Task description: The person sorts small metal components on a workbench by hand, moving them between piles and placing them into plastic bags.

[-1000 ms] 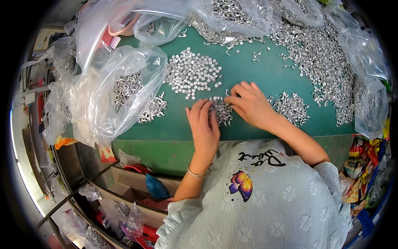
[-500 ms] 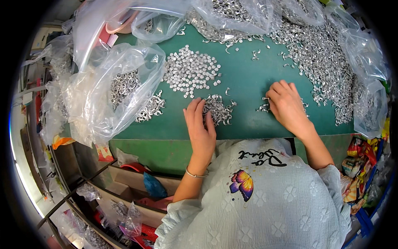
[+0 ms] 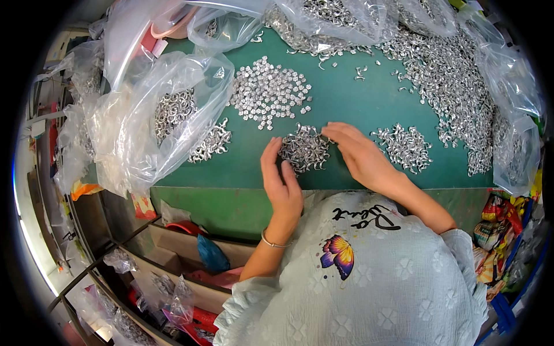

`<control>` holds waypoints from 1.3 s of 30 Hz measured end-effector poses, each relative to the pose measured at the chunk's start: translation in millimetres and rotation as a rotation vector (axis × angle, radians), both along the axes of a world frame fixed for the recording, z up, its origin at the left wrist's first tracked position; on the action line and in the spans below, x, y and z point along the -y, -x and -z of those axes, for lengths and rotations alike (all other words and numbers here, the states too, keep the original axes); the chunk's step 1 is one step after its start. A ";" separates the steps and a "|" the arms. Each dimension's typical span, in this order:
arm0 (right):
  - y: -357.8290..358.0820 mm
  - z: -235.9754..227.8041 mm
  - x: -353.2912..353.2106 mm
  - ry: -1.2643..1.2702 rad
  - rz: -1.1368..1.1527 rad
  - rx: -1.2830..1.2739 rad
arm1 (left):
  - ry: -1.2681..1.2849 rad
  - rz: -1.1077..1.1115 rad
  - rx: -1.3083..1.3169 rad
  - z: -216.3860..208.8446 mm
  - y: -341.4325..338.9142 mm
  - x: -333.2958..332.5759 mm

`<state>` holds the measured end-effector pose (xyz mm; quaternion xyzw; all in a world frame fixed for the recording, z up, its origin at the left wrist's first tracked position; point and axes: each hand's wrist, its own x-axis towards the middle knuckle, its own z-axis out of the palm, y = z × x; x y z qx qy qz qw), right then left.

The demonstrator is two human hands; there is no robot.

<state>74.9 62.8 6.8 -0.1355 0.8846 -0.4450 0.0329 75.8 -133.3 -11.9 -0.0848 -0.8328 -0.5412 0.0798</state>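
The heap of curved silvery metal pieces (image 3: 306, 151) lies between the bare right hand (image 3: 359, 157), thumb hidden, grip unclear, and the bare left hand (image 3: 283, 193), thumb apart from fingers. Left of the heap, a clear plastic bag (image 3: 122, 155) partly veils similar pieces (image 3: 173, 112).

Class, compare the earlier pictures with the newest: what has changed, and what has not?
Since half a second ago, the right hand has moved left, from over the right-hand pile, to the right edge of the middle pile. The left hand stays at that pile's left; the flower-shaped pieces stayed put.
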 end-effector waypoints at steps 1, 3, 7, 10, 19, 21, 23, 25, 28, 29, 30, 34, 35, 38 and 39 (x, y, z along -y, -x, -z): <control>1.0 -0.8 2.0 0.036 0.025 -0.016 | -0.011 -0.025 -0.008 3.2 -3.3 2.7; 5.1 -2.0 10.1 0.107 0.076 -0.048 | 0.017 -0.041 0.015 3.4 -7.9 6.9; 2.9 8.1 19.3 0.019 -0.054 -0.067 | -0.309 -0.160 -0.004 2.0 -24.5 4.4; 1.4 6.2 15.5 0.016 -0.063 -0.027 | -0.550 0.029 0.227 5.9 -62.9 27.3; -20.6 3.0 -13.5 -0.377 0.072 -0.151 | -0.977 0.142 1.153 39.2 -76.2 24.7; -27.4 7.1 -26.3 -0.471 0.058 -0.215 | -1.083 0.161 1.203 42.9 -73.9 22.4; -30.2 10.9 -36.6 -0.566 0.102 -0.291 | -1.119 0.174 1.242 43.6 -69.1 20.0; -32.2 14.6 -49.4 -0.614 0.177 -0.310 | -1.146 0.181 1.261 43.1 -67.2 18.1; -32.8 9.2 -53.8 -0.579 0.205 -0.313 | -1.169 0.188 1.273 44.2 -66.2 15.6; -32.2 3.7 -46.7 -0.527 0.186 -0.316 | -1.172 0.193 1.286 46.4 -66.0 14.9; -31.1 -1.2 -39.1 -0.475 0.167 -0.317 | -1.174 0.198 1.298 47.7 -65.7 14.0; -34.5 7.0 -38.4 -0.479 0.083 -0.280 | -1.108 0.176 1.324 48.3 -65.2 7.6; -37.8 8.0 -44.9 -0.510 0.092 -0.282 | -1.101 0.161 1.348 50.1 -65.5 6.6; -46.4 -2.5 -63.5 -0.456 0.086 -0.291 | -1.079 0.190 1.402 51.6 -61.0 -1.3; -49.6 -8.8 -67.2 -0.415 0.117 -0.304 | -1.071 0.214 1.419 51.0 -58.5 -4.2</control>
